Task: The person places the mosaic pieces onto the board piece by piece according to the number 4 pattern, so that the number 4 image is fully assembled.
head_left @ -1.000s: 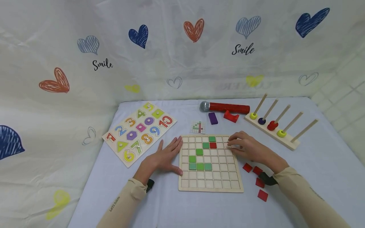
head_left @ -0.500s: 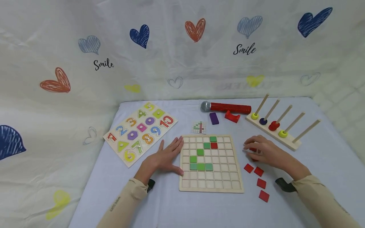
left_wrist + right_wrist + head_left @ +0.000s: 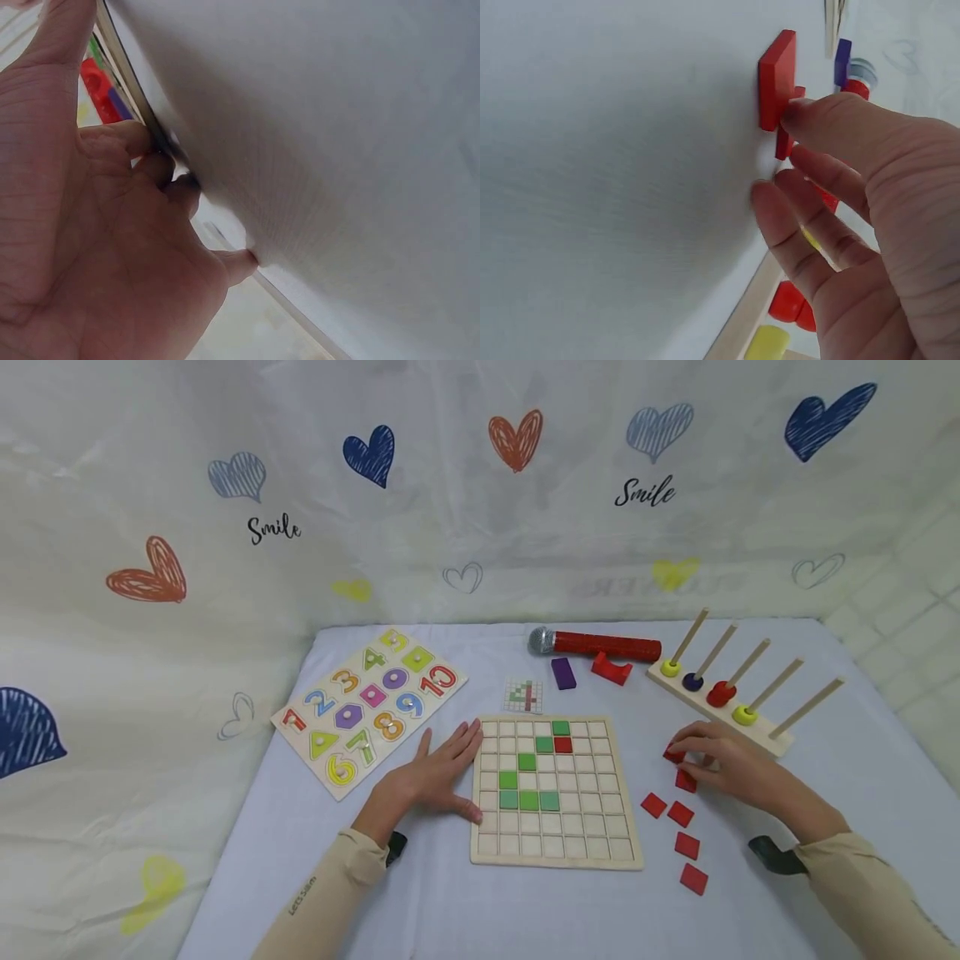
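My left hand (image 3: 437,771) lies with spread fingers along the left edge of a wooden grid board (image 3: 555,853). Several green tiles (image 3: 527,762) and one red tile (image 3: 562,744) sit in the board's squares. To the right of the board, my right hand (image 3: 723,764) pinches at a loose red tile (image 3: 671,753) with thumb and index finger. The thumb (image 3: 821,116) also overlaps a second red tile (image 3: 774,82) in the right wrist view, and the other fingers are loosely bent. Several more red tiles (image 3: 686,845) lie flat nearer the front.
Behind the board lie a small pattern card (image 3: 522,696), a purple block (image 3: 562,673), a red arch-shaped block (image 3: 611,669) and a red microphone (image 3: 607,646). A peg stand (image 3: 720,706) with coloured beads stands at right, a number puzzle board (image 3: 367,714) at left.
My right hand has moved from the board's upper right edge out to the right, over the loose red tiles, its fingers closing in at one. The left hand has stayed at the board's edge.
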Motion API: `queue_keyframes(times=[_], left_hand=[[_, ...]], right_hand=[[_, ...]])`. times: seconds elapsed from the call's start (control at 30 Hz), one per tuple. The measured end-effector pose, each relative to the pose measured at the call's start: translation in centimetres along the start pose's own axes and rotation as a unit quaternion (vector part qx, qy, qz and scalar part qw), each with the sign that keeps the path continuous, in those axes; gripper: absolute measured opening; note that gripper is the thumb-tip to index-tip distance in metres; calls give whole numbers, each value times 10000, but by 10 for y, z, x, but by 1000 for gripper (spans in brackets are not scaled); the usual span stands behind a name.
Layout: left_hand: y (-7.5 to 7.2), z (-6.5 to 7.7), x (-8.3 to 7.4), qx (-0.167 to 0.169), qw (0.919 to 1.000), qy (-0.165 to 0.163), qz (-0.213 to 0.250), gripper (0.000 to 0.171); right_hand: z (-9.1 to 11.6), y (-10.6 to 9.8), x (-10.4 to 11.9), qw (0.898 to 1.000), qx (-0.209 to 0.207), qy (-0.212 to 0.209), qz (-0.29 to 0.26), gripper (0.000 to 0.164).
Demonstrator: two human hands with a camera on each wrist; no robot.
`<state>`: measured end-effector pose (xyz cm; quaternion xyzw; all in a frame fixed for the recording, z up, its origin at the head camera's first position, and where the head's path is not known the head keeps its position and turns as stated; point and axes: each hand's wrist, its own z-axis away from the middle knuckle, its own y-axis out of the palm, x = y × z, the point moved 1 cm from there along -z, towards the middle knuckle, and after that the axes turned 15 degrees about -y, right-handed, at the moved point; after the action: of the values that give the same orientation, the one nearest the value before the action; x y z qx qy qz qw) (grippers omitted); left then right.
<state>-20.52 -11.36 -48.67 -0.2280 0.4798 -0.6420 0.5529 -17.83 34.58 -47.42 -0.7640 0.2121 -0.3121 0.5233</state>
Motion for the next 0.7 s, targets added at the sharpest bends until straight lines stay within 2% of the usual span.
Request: queue_keyframes(times=[0.27,0.7], left_hand=[[1,0,-1,-31,10000,-42,-19,133],[3,2,0,-22,10000,-1,60,132]], right_hand=[[-4,8,0,9998,-169,29,-100,33],[-5,17,0,9975,-622,-348,0,32]])
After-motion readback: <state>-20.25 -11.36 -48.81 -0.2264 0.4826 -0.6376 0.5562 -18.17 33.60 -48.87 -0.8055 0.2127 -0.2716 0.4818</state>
